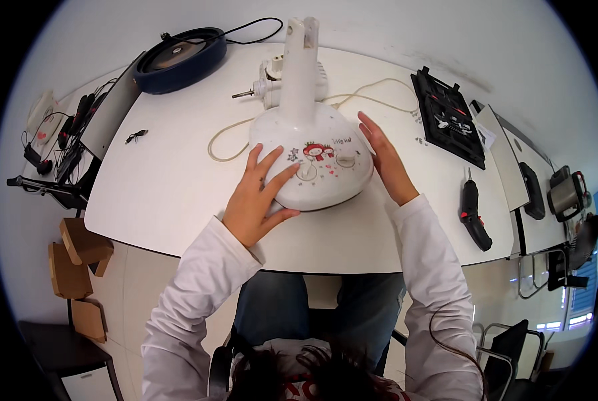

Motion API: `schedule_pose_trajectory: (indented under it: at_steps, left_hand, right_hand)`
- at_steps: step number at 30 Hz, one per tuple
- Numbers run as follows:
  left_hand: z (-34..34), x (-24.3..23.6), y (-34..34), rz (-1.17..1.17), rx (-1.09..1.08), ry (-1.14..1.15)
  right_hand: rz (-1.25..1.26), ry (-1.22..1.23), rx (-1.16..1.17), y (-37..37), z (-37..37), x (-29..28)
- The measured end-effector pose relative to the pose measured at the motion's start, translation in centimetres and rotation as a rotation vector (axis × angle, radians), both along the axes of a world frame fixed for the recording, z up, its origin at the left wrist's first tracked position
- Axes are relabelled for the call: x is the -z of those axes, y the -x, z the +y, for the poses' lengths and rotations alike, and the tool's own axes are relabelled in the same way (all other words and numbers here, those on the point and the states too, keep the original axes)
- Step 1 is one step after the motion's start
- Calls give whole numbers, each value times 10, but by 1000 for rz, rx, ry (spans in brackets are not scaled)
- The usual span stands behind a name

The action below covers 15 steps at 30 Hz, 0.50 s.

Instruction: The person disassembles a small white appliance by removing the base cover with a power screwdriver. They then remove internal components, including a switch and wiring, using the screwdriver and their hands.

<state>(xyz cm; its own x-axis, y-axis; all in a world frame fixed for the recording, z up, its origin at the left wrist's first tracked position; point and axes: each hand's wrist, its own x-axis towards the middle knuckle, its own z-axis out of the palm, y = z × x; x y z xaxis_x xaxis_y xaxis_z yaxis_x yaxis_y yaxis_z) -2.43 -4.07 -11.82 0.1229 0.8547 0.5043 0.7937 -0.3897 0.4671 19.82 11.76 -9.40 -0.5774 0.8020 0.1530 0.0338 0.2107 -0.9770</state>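
A white fan base (325,184) with a rounded foot and a short upright neck stands on the white table in front of me. Red cartoon figures and two round knobs show on its top. My left hand (255,197) lies with spread fingers on the left front of the foot. On the other side, my right hand (387,159) is stretched out along the foot's right edge, fingers extended; whether it touches is hard to tell. Behind the neck sits a white motor unit (270,87) with a metal shaft, partly hidden. A pale cord (228,159) loops out around the base.
A black and red electric screwdriver (472,214) lies at the right, below an open black tool case (448,115) and several small screws (422,141). A round dark-blue appliance (180,63) with a black cable is at the back left. A small black cable (136,136) lies at left.
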Motion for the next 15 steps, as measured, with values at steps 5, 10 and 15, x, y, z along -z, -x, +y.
schedule_pose_trajectory:
  at_steps: [5, 10, 15]
  left_hand:
    - [4, -15, -1, -76, -4, -32]
    - [23, -34, 15, -306, 51, -111]
    - [56, -57, 21, -650, 15, -144]
  right_hand:
    - [249, 159, -98, -14, 5, 12]
    - [403, 177, -84, -3, 1, 6]
    - [469, 58, 28, 15, 0, -2]
